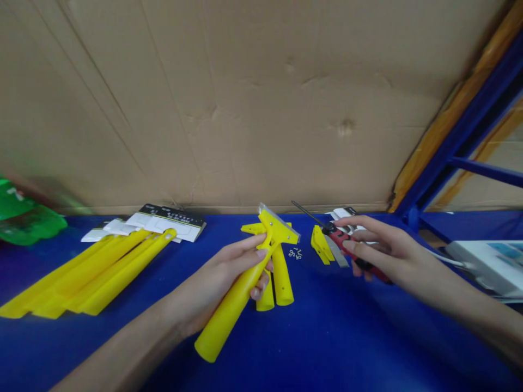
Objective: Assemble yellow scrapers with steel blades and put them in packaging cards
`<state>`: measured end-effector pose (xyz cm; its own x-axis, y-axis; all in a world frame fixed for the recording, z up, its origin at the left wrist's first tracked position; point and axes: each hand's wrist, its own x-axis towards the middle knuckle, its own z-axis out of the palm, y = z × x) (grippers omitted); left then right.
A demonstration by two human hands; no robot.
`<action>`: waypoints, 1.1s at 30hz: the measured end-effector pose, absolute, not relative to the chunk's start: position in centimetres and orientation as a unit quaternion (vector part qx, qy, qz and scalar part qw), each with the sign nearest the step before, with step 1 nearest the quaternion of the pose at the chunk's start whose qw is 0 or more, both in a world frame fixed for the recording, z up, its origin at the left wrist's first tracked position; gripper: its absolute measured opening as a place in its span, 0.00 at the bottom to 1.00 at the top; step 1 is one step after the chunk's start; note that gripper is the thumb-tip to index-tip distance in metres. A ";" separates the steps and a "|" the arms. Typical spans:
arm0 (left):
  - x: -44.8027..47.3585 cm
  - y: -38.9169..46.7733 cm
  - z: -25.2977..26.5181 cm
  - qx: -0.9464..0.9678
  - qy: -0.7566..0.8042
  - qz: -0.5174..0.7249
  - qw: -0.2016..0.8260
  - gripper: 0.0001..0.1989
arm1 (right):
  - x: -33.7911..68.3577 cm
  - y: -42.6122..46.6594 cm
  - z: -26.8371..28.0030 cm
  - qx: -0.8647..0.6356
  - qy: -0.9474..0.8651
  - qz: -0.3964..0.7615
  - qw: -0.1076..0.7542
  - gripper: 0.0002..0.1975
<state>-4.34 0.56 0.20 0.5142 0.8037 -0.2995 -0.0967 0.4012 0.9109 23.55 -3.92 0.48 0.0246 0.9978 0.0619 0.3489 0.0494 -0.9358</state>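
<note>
My left hand (241, 261) is closed around the neck of a yellow scraper (229, 313), whose wide head points up and away with a blade along its edge and two screws on its face. Fingers of my right hand (373, 245) wrap a red and black screwdriver (341, 239), its thin shaft pointing up and left, apart from the scraper. Behind the held scraper lie more yellow scraper handles (283, 277), partly covered. Several small screws (295, 253) are scattered between the hands. Left of the screwdriver rest yellow head pieces (321, 245) and flat metal blades (337, 252).
Several yellow handles with cards (122, 267) lie in a row at the left of the blue table (318, 343). A green bottle (28, 215) is at the far left. Cardboard (261, 109) stands behind. On the right are a blue metal frame (443, 130) and a white box (482, 267).
</note>
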 end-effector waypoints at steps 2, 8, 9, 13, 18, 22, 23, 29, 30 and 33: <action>-4.0 0.7 0.0 0.486 0.390 0.299 0.723 0.18 | 24.8 -4.5 0.1 -0.573 -0.587 0.346 0.456 0.23; -2.9 2.0 -0.4 0.544 0.411 0.267 0.681 0.25 | 27.6 -5.8 -0.9 -0.601 -0.564 0.284 0.489 0.19; -2.8 2.1 -0.5 0.541 0.413 0.268 0.681 0.26 | 27.7 -5.8 -0.8 -0.602 -0.575 0.278 0.478 0.18; -2.9 1.9 -0.7 0.529 0.415 0.265 0.691 0.30 | 27.4 -5.7 -0.6 -0.602 -0.608 0.260 0.448 0.17; -2.6 1.0 -0.4 0.525 0.414 0.272 0.692 0.29 | 27.0 -6.0 -0.9 -0.597 -0.614 0.267 0.442 0.16; -2.4 0.7 -0.5 0.524 0.410 0.280 0.692 0.26 | 26.9 -6.1 -1.0 -0.599 -0.617 0.265 0.437 0.17; -2.4 0.7 -0.6 0.523 0.409 0.282 0.692 0.26 | 26.9 -6.0 -1.0 -0.599 -0.618 0.264 0.435 0.17; -2.7 0.6 -0.8 0.531 0.398 0.275 0.696 0.25 | 27.0 -6.0 -1.2 -0.600 -0.629 0.252 0.425 0.16; -2.6 0.5 -0.7 0.532 0.398 0.280 0.693 0.25 | 27.0 -6.0 -1.2 -0.603 -0.633 0.244 0.420 0.16; -2.2 0.3 -0.7 0.535 0.398 0.304 0.680 0.26 | 26.5 -6.2 -1.3 -0.608 -0.626 0.241 0.426 0.20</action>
